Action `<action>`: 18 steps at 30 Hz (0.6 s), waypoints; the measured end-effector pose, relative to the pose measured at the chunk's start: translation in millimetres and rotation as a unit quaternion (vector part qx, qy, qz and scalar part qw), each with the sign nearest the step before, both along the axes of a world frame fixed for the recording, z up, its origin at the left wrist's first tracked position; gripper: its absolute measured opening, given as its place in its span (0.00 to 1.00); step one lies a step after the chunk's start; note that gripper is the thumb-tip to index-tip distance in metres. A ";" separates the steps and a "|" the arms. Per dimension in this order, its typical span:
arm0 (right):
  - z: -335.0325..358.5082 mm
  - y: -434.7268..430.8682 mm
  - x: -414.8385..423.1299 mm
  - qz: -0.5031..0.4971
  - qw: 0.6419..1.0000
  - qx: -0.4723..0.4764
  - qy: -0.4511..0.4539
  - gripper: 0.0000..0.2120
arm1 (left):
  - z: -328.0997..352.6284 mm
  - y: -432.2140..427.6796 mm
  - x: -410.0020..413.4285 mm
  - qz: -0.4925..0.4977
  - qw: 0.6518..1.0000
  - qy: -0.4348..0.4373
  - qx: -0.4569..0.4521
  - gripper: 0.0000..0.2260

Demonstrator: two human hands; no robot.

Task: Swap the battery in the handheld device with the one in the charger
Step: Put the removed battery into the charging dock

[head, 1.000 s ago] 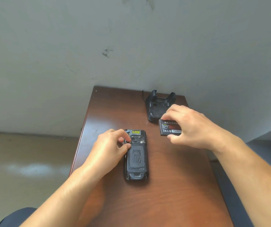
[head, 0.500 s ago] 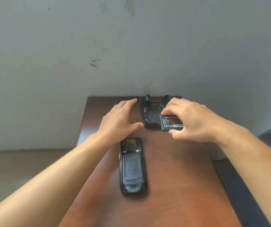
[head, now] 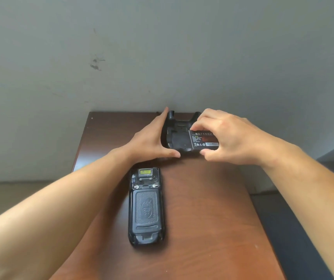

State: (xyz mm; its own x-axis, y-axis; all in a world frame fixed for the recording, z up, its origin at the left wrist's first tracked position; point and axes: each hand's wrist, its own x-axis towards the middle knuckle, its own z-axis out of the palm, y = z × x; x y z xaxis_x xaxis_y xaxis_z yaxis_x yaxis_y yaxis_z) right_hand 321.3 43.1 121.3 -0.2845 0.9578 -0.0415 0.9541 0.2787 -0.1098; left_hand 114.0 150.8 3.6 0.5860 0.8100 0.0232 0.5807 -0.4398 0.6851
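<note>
A black handheld device (head: 146, 207) lies face down on the brown table (head: 202, 219), its back cover on. The black charger cradle (head: 179, 134) stands at the table's far edge against the wall. My left hand (head: 152, 138) rests against the charger's left side, fingers along its wall and thumb at its front. My right hand (head: 228, 136) pinches a black battery (head: 204, 139) with a printed label, held over the right part of the charger. Whether the battery touches the cradle I cannot tell.
A grey wall (head: 162, 57) rises right behind the table. The floor (head: 10, 199) drops away at the left table edge. A dark surface (head: 303, 229) runs along the table's right side.
My left hand left the handheld device and went forward to the charger's left side. My right hand carried the battery from in front of the charger to over it.
</note>
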 end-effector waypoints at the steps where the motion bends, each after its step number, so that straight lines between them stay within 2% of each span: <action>1: 0.9 2.9 -1.8 0.001 1.000 -0.003 0.006 0.25 | 1.2 -0.4 -0.2 -0.003 1.000 0.010 0.009 0.63; 9: 4.1 41.2 -19.1 0.015 0.995 -0.019 0.096 0.22 | 6.7 -5.6 0.2 -0.006 0.999 0.003 0.047 0.58; 13: 1.4 52.0 -22.6 0.010 0.992 -0.028 0.120 0.19 | 4.5 -4.8 1.8 -0.002 0.999 -0.002 0.044 0.60; 18: -11.2 58.4 -24.7 -0.028 0.989 -0.073 0.126 0.21 | 2.8 -4.1 3.8 0.009 0.999 0.014 0.046 0.61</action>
State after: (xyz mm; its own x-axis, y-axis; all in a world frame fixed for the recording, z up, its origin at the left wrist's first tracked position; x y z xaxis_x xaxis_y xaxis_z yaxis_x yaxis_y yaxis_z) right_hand 296.6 101.5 110.1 -0.2493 0.9616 -0.1151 0.9048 0.1889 -0.3817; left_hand 117.8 146.7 6.4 0.5723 0.8160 0.0819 0.6074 -0.4889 0.6261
